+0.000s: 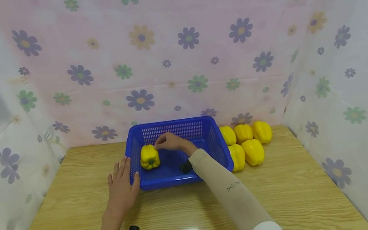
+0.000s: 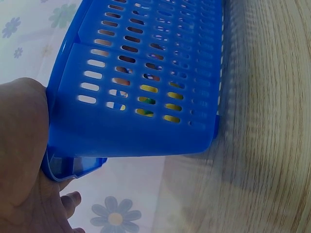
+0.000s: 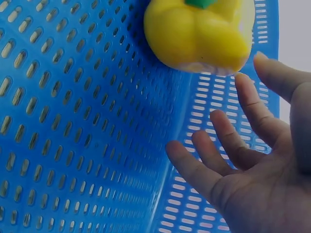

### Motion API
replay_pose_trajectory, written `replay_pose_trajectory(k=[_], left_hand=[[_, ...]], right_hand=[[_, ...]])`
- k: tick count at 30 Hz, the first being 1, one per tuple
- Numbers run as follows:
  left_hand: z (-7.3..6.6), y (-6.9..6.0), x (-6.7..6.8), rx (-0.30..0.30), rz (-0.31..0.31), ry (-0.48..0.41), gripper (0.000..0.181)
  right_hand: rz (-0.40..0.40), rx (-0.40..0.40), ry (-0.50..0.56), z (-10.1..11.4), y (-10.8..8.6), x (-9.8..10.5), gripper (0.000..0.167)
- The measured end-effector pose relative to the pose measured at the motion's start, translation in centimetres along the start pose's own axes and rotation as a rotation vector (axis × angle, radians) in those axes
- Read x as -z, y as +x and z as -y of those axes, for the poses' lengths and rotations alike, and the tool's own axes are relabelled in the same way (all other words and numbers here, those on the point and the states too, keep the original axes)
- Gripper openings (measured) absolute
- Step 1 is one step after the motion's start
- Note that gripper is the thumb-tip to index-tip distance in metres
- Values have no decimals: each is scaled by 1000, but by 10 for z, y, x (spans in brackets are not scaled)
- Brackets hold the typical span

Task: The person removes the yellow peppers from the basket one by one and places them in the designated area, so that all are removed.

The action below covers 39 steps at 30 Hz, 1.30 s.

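Observation:
A yellow bell pepper (image 1: 149,157) with a green stem end sits inside the left part of a blue slotted basket (image 1: 177,180). My right hand (image 1: 171,142) reaches into the basket, just right of the pepper. In the right wrist view its fingers (image 3: 228,141) are spread and loosely bent, with thumb and forefinger close to the pepper (image 3: 199,39) but holding nothing. My left hand (image 1: 122,185) rests against the basket's left rim with fingers extended, thumb near the front corner. In the left wrist view, the hand (image 2: 22,155) touches the rim of the basket (image 2: 131,136).
Several more yellow bell peppers (image 1: 253,152) stand in two rows on the wooden table (image 1: 173,223), close against the basket's right side. A flower-printed cloth (image 1: 171,43) hangs behind the table and along both sides.

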State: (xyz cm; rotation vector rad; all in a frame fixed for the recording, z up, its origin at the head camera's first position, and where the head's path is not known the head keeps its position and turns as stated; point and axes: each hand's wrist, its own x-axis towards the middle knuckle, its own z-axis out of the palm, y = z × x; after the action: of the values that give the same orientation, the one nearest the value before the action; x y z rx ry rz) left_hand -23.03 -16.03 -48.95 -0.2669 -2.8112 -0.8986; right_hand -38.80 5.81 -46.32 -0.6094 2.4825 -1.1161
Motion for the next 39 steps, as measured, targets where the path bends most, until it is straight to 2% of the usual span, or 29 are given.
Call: replay_pose_trajectory(k=[6,12,15,21,24,27,30,34,36,39], left_hand=[[-1,-1,0,-4,1,4,64],[-1,-1,0,-6,-4,2,65],[0,-1,0,-5,-5,6,65],[0,0,-1,-9,-15,-11,64],[-1,0,-1,-9,-16,-12,64],[-1,0,0,-9,-17,-14,63],[-2,-1,1,-11,-18,-17,63],[-2,-1,1,-8,-14,-13,63],[-2,-1,1,-7,-12,-13,64],[-1,-2,1,-10,-13,-11,64]], right_hand=[[67,16,-28,3,0,0,52],[178,88,-7,4,-1,0,58],[229,76,-1,3,-2,2,57],[316,-33,-59,-1,-10,7,47],[323,-55,-93,-3,-14,9,37],[296,-44,-99,-1,-16,10,34],[309,-10,-122,4,-17,9,42],[381,30,-183,11,-17,4,59],[417,34,-204,13,-16,2,65],[474,3,-169,15,-17,0,70]])
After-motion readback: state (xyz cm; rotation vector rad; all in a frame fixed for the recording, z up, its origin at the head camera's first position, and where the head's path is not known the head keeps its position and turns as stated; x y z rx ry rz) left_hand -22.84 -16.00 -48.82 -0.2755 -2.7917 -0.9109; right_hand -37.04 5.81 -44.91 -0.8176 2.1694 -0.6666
